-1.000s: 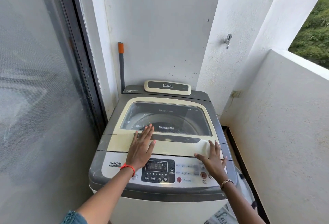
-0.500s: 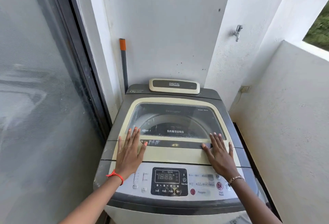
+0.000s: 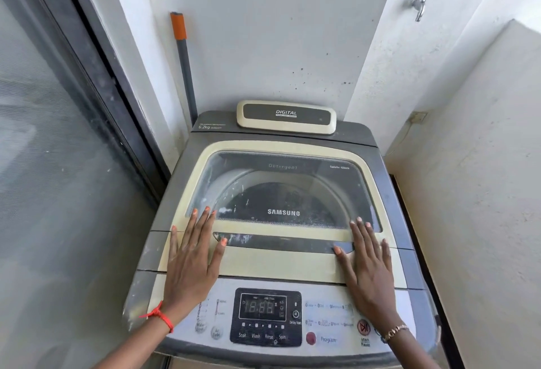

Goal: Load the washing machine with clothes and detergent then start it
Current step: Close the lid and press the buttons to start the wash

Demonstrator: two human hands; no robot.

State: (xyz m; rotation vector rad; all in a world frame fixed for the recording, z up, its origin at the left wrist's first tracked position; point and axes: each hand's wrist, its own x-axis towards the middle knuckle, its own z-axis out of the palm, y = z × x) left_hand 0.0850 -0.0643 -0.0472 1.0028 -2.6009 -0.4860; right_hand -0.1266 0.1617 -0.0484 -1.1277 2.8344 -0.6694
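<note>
Two sets of fingers lie flat and spread, gripping nothing: the left hand (image 3: 190, 257) and right hand (image 3: 370, 263) press on the closed lid (image 3: 278, 263) of the washing machine (image 3: 389, 181). The dark handle recess (image 3: 281, 242) runs crosswise between them, each thumb touching one end, neither hand nearer. Through the glass the drum seems dark, possibly loaded.

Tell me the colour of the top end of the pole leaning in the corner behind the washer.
Orange, on a grey pole; clearest in the head view.
</note>
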